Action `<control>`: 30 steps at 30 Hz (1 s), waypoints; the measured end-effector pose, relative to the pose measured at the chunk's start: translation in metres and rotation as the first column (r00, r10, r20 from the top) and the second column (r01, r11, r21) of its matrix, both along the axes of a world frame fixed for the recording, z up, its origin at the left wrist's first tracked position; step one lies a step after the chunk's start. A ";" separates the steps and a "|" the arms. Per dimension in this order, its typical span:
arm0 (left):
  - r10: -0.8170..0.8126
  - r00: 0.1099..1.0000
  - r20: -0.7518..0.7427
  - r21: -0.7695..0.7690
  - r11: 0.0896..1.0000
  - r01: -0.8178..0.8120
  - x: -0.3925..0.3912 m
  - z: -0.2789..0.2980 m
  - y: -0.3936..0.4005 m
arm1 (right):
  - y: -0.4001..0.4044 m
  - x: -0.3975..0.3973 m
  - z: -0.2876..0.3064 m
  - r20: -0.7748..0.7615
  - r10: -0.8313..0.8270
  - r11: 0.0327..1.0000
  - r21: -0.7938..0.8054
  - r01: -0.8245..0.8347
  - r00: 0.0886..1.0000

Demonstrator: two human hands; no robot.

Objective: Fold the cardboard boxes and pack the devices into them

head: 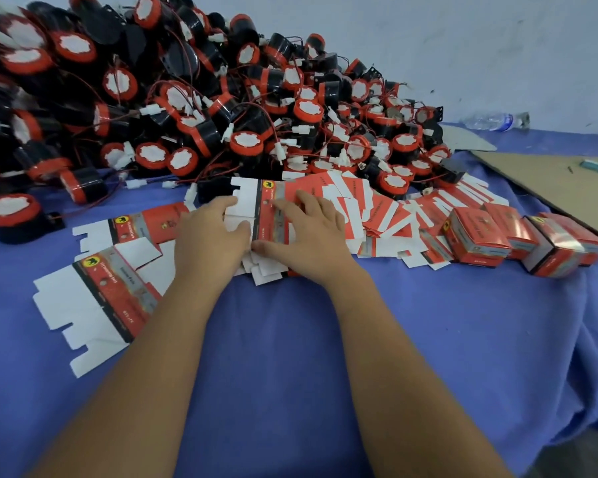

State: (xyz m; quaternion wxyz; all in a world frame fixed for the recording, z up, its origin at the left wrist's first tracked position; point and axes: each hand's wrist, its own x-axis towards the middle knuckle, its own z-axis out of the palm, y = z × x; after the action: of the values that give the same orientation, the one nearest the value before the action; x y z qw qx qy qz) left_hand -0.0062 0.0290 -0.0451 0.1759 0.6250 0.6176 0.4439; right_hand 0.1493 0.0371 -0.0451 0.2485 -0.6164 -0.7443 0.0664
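Note:
A flat, unfolded red and white box (256, 198) lies on top of a stack of flat boxes in the middle of the blue cloth. My left hand (209, 232) rests on its white flaps, fingers curled over the left edge. On the red panel lies my right hand (311, 229), fingers spread, thumb at the near edge. More flat boxes (97, 298) lie to the left. A big heap of black and red round devices (194, 98) with red wires fills the back. Several folded boxes (477, 236) stand at the right.
A blue cloth (290, 339) covers the table and sags off at the right front. A brown cardboard sheet (560, 184) lies at the far right with a small pale object on it. A plastic water bottle (494, 120) lies against the wall.

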 end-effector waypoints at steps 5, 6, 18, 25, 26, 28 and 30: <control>-0.081 0.878 0.471 0.170 0.985 0.000 -0.004 0.008 0.000 | -0.005 -0.003 0.007 -0.162 0.020 0.999 0.052 -0.012 0.987; -0.103 0.796 0.597 0.148 0.989 0.018 -0.006 0.010 -0.001 | -0.007 -0.004 0.009 -0.226 0.042 0.997 0.079 -0.024 0.973; 0.046 0.868 0.494 0.047 0.996 -0.079 -0.006 0.002 0.006 | 0.004 -0.010 0.002 -0.237 0.021 0.984 0.175 0.021 0.971; -0.093 0.635 0.767 0.197 0.976 -0.096 -0.014 0.012 0.009 | 0.002 -0.013 0.006 -0.401 0.073 0.962 0.270 0.042 0.913; -0.084 0.718 0.691 0.266 0.953 -0.144 -0.016 0.014 0.008 | 0.001 -0.014 0.007 -0.440 0.089 0.950 0.307 0.056 0.894; -0.039 0.882 0.469 0.411 0.894 -0.179 -0.017 0.014 0.006 | -0.002 -0.015 0.009 -0.500 0.119 0.896 0.427 0.124 0.858; 0.020 0.962 0.273 0.506 0.848 -0.162 -0.013 0.012 0.002 | -0.004 -0.015 0.010 -0.517 0.139 0.830 0.526 0.185 0.845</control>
State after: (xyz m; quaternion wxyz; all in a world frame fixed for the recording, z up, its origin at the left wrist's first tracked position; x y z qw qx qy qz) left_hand -0.0191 0.0306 -0.0331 0.0566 0.5559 0.4745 0.6802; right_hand 0.1347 0.0333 -0.0354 0.6149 -0.4827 -0.6235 0.0124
